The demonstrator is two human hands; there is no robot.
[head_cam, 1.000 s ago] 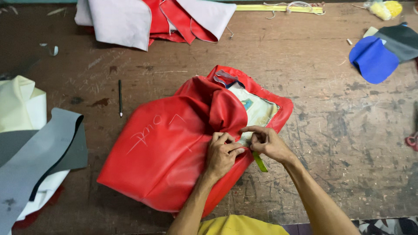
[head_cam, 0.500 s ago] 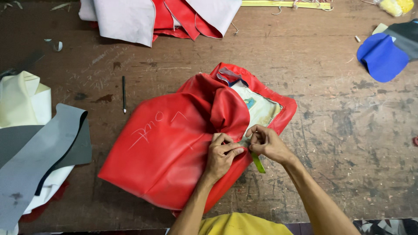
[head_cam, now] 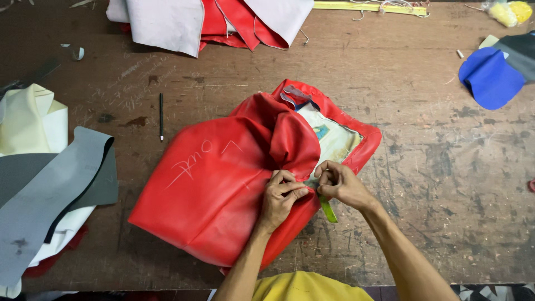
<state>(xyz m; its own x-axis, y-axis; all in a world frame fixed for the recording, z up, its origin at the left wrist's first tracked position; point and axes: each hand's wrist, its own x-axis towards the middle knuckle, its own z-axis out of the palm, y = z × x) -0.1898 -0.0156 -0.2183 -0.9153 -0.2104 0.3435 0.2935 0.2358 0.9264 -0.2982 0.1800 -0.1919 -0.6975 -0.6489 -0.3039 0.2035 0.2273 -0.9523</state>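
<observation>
Both hands are down at the near edge of the big red leatherette cover [head_cam: 223, 184], which lies bunched in the middle of the scarred wooden table [head_cam: 434, 167]. The left hand [head_cam: 281, 195] has its fingers curled tight, pinching a fold of the red material; the right hand [head_cam: 340, 183] pinches in just beside it, fingers closed on a small yellow-green strip [head_cam: 327, 209] poking out beneath. Pale printed lining [head_cam: 331, 139] shows inside the cover's open end. A thin black pencil [head_cam: 161, 116] lies off to the left, clear of the work. Grey and cream sheets [head_cam: 50, 184] crowd the left edge, a grey-and-red pile [head_cam: 212, 19] sits at the far side, and a blue scrap [head_cam: 490, 75] lies far right.
</observation>
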